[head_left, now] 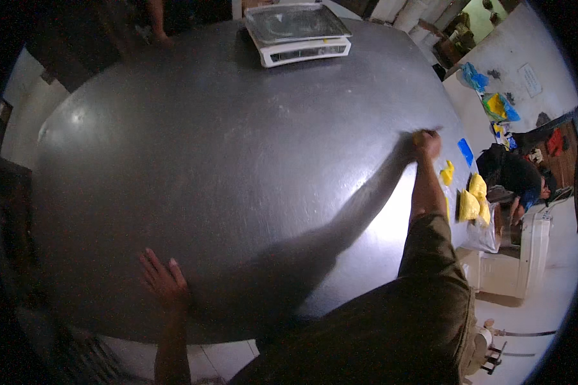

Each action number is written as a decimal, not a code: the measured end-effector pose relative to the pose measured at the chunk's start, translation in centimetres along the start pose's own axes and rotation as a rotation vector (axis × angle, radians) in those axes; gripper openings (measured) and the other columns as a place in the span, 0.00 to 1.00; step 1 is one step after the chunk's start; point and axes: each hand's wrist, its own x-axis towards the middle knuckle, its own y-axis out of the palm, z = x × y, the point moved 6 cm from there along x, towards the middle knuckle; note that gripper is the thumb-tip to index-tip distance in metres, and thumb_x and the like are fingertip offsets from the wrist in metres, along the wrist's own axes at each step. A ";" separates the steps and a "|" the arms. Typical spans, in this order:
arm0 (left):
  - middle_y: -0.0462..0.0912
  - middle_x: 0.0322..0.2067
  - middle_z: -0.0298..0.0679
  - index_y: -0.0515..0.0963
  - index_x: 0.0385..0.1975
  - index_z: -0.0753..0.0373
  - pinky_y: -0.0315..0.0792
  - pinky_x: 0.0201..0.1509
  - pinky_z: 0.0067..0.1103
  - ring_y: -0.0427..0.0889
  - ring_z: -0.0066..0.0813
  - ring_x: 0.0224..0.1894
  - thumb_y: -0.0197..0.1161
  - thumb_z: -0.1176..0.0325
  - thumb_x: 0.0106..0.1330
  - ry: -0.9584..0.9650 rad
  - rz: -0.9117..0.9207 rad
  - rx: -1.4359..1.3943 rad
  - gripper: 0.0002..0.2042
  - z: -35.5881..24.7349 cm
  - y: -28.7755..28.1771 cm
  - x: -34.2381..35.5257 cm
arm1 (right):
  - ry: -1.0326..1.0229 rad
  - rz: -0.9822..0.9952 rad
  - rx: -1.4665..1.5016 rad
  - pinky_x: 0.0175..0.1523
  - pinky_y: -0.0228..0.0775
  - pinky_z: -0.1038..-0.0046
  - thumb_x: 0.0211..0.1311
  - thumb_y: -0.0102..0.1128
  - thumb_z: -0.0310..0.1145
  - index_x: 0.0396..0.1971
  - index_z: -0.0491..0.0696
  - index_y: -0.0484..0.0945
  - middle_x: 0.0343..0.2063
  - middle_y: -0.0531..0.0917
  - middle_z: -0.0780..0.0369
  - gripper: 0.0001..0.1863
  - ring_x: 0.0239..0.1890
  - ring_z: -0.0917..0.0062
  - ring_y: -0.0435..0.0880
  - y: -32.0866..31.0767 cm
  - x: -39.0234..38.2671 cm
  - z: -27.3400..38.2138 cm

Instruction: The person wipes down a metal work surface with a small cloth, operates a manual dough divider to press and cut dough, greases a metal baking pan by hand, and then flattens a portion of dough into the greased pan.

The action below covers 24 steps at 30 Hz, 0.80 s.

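Head view shows a wide grey metal table [225,160] filling most of the frame. The left hand [164,279] lies flat at about 7 o'clock, fingers spread and released, palm down on the steel, holding nothing; it looks placed there to brace the body while the other arm stretches. The right hand [427,144] reaches out to about 3 o'clock near the table's far right edge, clenched around something small and pale, possibly a cloth or wad; the blur makes it too hard to name. Its olive sleeve [430,256] covers the forearm and casts a long shadow across the table. Just beyond that hand, at 3 o'clock, several yellow bags [472,199] and a blue piece [465,152] sit by the edge. A white weighing scale [298,32] stands at 12 o'clock, well apart. Another person's hand [160,35] rests at 11 o'clock, mostly cut off in the dark.
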 end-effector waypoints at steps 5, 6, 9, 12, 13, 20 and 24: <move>0.39 0.82 0.53 0.43 0.82 0.58 0.35 0.81 0.59 0.49 0.62 0.81 0.38 0.47 0.83 0.005 0.074 0.022 0.34 -2.1 -1.9 0.4 | -0.119 0.157 -0.052 0.36 0.77 0.60 0.69 0.63 0.46 0.39 0.51 0.88 0.33 0.90 0.60 0.14 0.31 0.66 0.87 2.3 -11.6 4.8; 0.38 0.82 0.52 0.43 0.82 0.58 0.35 0.81 0.59 0.48 0.62 0.81 0.38 0.47 0.83 0.013 0.057 0.033 0.35 -1.6 -1.5 0.6 | -0.228 0.334 0.056 0.39 0.78 0.58 0.69 0.64 0.44 0.40 0.49 0.87 0.36 0.90 0.57 0.14 0.34 0.63 0.88 3.3 -17.8 12.5; 0.37 0.82 0.52 0.42 0.82 0.58 0.36 0.81 0.59 0.47 0.62 0.81 0.37 0.45 0.83 0.039 0.053 0.086 0.35 0.4 -0.4 1.5 | -0.828 0.904 0.157 0.47 0.79 0.53 0.67 0.63 0.34 0.38 0.48 0.89 0.39 0.89 0.53 0.09 0.41 0.56 0.88 -4.1 -38.5 35.6; 0.36 0.82 0.54 0.41 0.82 0.60 0.38 0.81 0.59 0.46 0.61 0.82 0.36 0.44 0.83 0.021 0.125 0.155 0.36 0.5 -1.7 0.6 | -0.799 1.051 0.730 0.51 0.81 0.55 0.68 0.67 0.40 0.43 0.51 0.90 0.42 0.92 0.58 0.11 0.42 0.61 0.90 -10.9 -42.0 37.4; 0.36 0.82 0.54 0.41 0.82 0.61 0.39 0.81 0.60 0.46 0.60 0.82 0.35 0.44 0.83 0.030 0.150 0.154 0.37 0.8 -1.7 0.3 | -0.728 1.024 0.923 0.51 0.82 0.56 0.68 0.68 0.42 0.44 0.52 0.90 0.42 0.92 0.59 0.12 0.42 0.62 0.91 -11.8 -41.0 35.5; 0.38 0.82 0.56 0.41 0.82 0.63 0.41 0.80 0.62 0.43 0.59 0.83 0.34 0.44 0.84 0.205 0.159 -0.023 0.37 -1.4 -0.6 0.0 | 0.580 0.008 0.129 0.45 0.83 0.61 0.59 0.74 0.54 0.38 0.53 0.92 0.32 0.92 0.59 0.20 0.37 0.65 0.93 -18.0 -28.0 -12.5; 0.39 0.82 0.57 0.43 0.82 0.63 0.39 0.80 0.62 0.43 0.58 0.83 0.34 0.43 0.83 0.208 0.158 0.077 0.37 -0.8 -0.7 0.4 | 0.195 0.164 0.195 0.48 0.83 0.63 0.64 0.71 0.51 0.45 0.55 0.92 0.37 0.93 0.58 0.18 0.41 0.65 0.93 -15.7 -34.2 5.3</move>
